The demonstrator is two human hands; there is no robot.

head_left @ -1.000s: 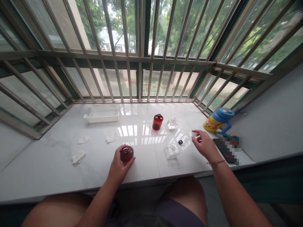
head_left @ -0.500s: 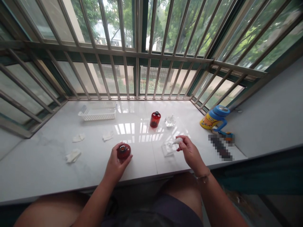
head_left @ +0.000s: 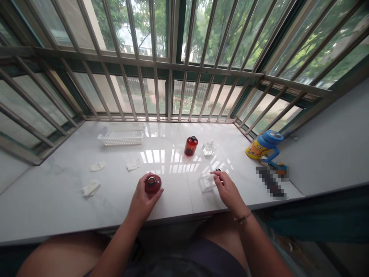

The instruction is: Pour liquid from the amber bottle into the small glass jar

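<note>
My left hand (head_left: 144, 198) is wrapped round a dark red glass bottle (head_left: 153, 184), whose open neck faces up toward me. To the right, my right hand (head_left: 226, 188) is over a clear square glass piece (head_left: 206, 182) on the counter, fingers bent together. A small dark round end (head_left: 218, 170) shows just beyond those fingers; the rest of that object is hidden by the hand. Farther back stands a second red bottle (head_left: 191, 146) with a dark neck. Beside it lies a clear crumpled-looking piece (head_left: 208, 147), perhaps glass or plastic.
A white perforated basket (head_left: 122, 141) stands near the window bars. Several crumpled white tissues (head_left: 91, 188) lie on the left of the glossy white counter (head_left: 170, 207). At the right are a blue and yellow mug (head_left: 263, 144) and a blurred-out dark object (head_left: 271, 182).
My right hand has turned over and shifted slightly left, and the whitish piece it held is now out of sight behind the fingers. My left hand keeps its hold on the bottle.
</note>
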